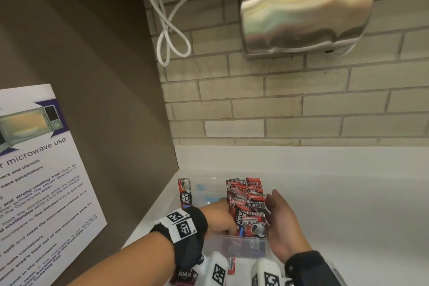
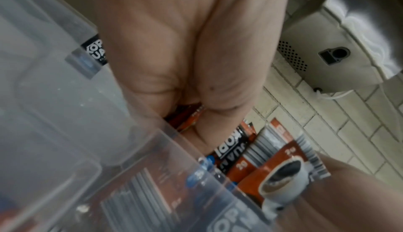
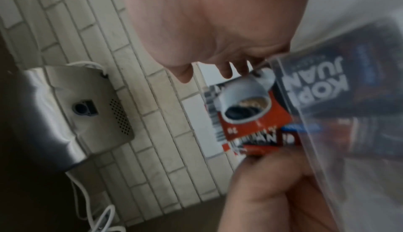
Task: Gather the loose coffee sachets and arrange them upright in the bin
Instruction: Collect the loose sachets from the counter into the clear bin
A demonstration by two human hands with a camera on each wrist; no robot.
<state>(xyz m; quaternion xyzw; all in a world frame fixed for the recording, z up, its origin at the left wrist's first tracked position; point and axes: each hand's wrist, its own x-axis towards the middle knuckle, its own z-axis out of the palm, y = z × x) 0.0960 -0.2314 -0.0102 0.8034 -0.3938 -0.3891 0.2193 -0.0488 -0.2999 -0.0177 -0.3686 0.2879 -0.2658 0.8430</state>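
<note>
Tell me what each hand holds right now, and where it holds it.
Left hand grips the sachets in the bin, from their left side. Right hand lies open against their right side.

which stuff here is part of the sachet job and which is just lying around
In the job:
- coffee sachets standing in the clear plastic bin
- loose sachet in front of the bin
- left hand, right hand

Just around:
- hand dryer
- white cable
- microwave notice

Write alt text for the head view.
Two hands work a bundle of red coffee sachets standing in a clear bin on a white counter: left hand reaching inside, right hand flat against the bundle. A hand dryer hangs above.
</note>
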